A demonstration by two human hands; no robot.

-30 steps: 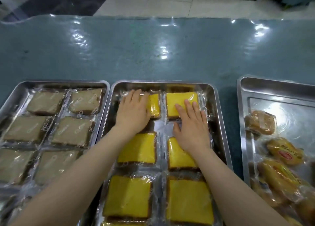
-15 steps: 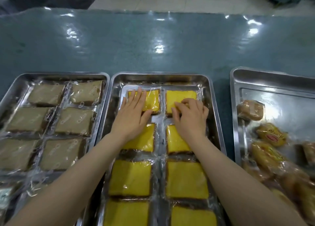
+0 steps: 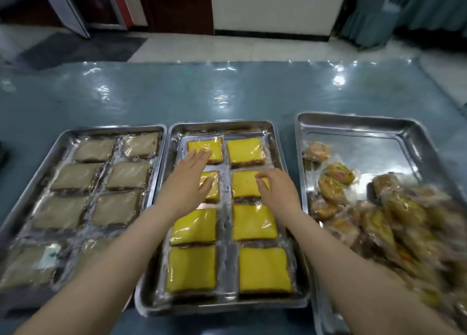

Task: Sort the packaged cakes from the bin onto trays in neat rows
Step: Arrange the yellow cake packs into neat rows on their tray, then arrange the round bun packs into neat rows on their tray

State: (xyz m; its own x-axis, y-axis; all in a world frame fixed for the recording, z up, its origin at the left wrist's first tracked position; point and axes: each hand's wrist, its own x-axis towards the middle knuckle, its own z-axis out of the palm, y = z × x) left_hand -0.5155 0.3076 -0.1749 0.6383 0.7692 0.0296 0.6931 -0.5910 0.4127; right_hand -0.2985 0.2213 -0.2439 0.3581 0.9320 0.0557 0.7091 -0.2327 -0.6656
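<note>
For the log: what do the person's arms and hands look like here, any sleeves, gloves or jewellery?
Both forearms are bare up to the frame edge, with no sleeves showing. The left hand and right hand wear no gloves, and no rings, watch or bracelets are visible.

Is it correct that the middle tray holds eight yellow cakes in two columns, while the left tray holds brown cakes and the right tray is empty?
Not quite: the right tray is not empty. The head view shows a loose pile of wrapped golden cakes in it. The middle tray and left tray are as you describe.
</note>
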